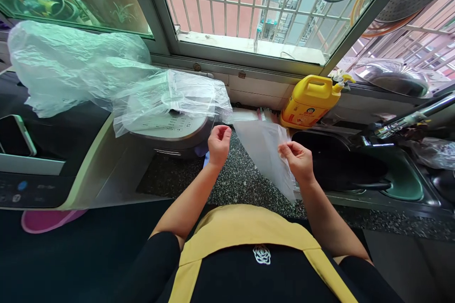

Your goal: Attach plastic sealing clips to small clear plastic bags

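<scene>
A translucent plastic bag hangs over the speckled counter in front of me, its lower end sloping to the right. My right hand pinches the bag's right side between thumb and fingers. My left hand is closed with thumb and fingers together, close to the bag's upper left corner. Whether its fingertips grip any of the film cannot be made out. Just behind my left hand stands a rice cooker, with a crumpled clear plastic cover lying over its lid.
A yellow pump jug stands behind my right hand. Right of it is a sink with a dark pan and a faucet. On the left, a phone rests on a dark-topped appliance; more plastic film lies behind.
</scene>
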### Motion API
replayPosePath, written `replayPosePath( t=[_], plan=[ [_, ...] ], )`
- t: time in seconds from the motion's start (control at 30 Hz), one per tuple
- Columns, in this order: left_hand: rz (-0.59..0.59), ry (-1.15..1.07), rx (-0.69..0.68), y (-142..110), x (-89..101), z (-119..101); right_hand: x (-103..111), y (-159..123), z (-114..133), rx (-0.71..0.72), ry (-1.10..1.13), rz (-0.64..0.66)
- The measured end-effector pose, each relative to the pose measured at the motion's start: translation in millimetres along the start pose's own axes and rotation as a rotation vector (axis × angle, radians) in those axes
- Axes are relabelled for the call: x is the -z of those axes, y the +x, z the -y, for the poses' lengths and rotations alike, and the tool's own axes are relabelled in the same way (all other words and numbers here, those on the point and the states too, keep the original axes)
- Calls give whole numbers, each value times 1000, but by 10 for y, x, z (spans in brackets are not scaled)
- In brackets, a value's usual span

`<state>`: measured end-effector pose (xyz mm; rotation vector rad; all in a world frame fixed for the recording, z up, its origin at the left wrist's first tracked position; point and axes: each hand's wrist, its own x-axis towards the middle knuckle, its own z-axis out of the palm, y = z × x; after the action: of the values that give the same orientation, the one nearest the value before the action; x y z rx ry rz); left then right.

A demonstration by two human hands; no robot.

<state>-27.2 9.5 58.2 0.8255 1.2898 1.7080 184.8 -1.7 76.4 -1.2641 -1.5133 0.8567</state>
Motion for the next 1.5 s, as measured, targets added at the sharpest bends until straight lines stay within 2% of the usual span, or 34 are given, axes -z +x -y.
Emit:
replayPosePath(
  t=[0.07,0.17,0.27,0.4,0.57,0.67,0.77,0.9,1.03,1.17,1.27,1.33,1.5],
  plan=[
    [165,25,-53,-119,-132,-96,-44,-8,17,17,-3,17],
    [455,43,-18,-255,-348,-203,-115,-21,40,42,-16,67],
    [530,47,-32,-276,-491,-250,-160,-27,69,78,-66,104],
    [500,29,-14,-179,-481,-297,-142,9,105,113,-117,108],
    [403,19,47,66,-195,-522,69,229,169,170,-161,51],
    [312,9,25,254,15,-756,284,495,264,248,-181,-31],
    [186,45,-53,441,170,-1023,473,841,399,304,-205,-97],
    [51,302,-179,705,311,-1360,533,1349,556,317,-309,-111],
    [-32,649,-287,1060,506,-1605,333,1836,652,300,-388,-119],
    [-103,1002,-375,1449,762,-1769,-49,2246,737,225,-449,35],
    [-164,1175,-364,1683,961,-1880,-387,2476,771,216,-400,155],
    [-273,1225,-327,1823,1108,-1946,-616,2595,764,216,-343,144],
    [-458,1398,-270,2196,1512,-2040,-1169,2881,628,217,-282,172]
  ],
)
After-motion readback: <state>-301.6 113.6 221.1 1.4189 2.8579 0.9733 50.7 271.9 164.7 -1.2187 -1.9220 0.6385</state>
